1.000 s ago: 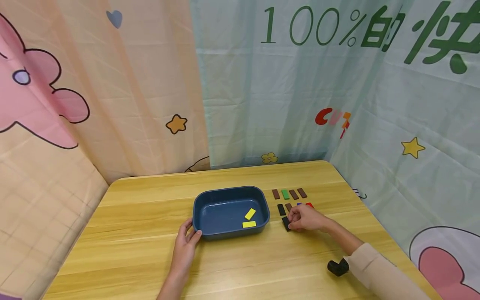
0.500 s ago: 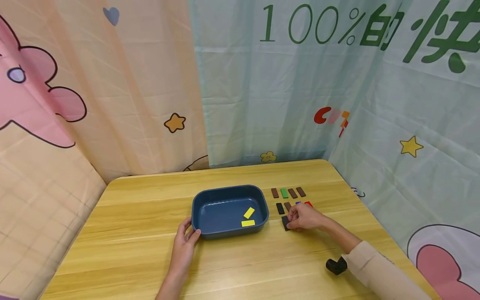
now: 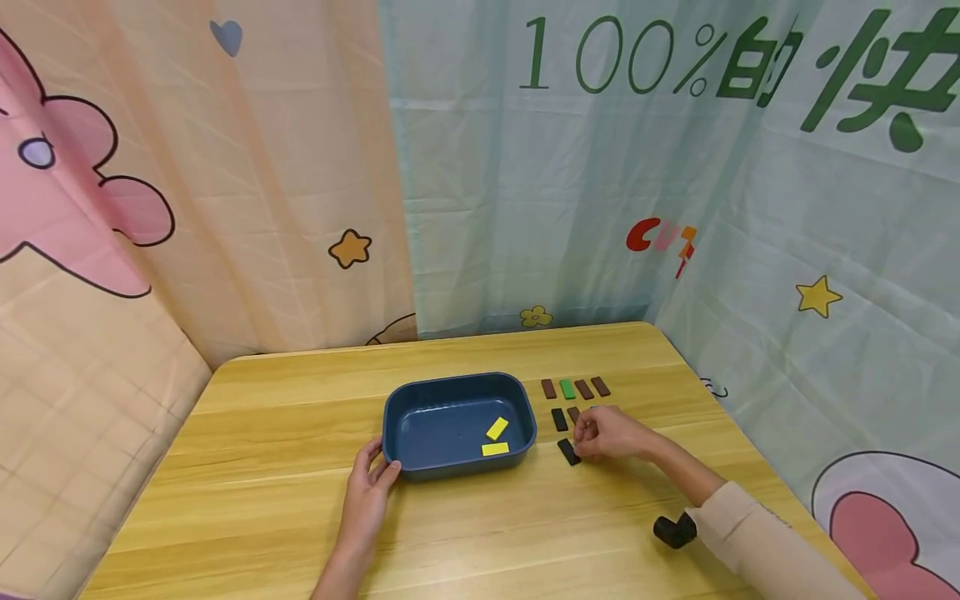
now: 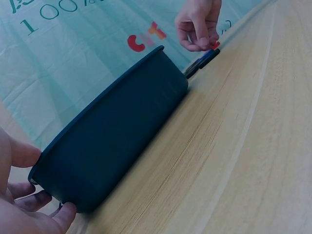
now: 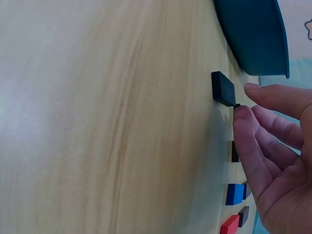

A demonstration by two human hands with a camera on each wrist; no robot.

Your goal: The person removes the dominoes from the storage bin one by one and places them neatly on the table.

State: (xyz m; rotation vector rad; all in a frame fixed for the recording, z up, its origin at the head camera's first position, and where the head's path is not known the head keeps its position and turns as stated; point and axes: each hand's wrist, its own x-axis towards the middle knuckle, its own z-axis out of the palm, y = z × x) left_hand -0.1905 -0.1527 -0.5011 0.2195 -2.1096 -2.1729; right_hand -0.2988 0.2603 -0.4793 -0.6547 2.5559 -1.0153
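In the head view a dark blue tub (image 3: 450, 473) stands on the table, with two yellow blocks (image 3: 497, 428) lying inside. My left hand (image 3: 367, 485) grips its near left corner, thumb at the front and fingers along the side. In the left wrist view those fingers (image 4: 24, 155) touch the rim. To the right of the tub, my right hand (image 3: 611, 433) hovers beside a flat black block (image 3: 568, 452). The right wrist view shows thumb and fingertips apart, right by that black block (image 5: 223, 88), nothing gripped between them.
Behind the right hand lie rows of small blocks: brown (image 3: 549, 388), green (image 3: 567, 388) and another black one (image 3: 558, 419). A blue block (image 5: 235, 194) and a red block (image 5: 230, 224) show in the right wrist view. Printed curtains (image 3: 480, 208) hang around the wooden table (image 3: 285, 433).
The right fingertips have drawn slightly back from the near black block, so more of it shows. The red block is now covered in the head view. The left hand and tub stay put.
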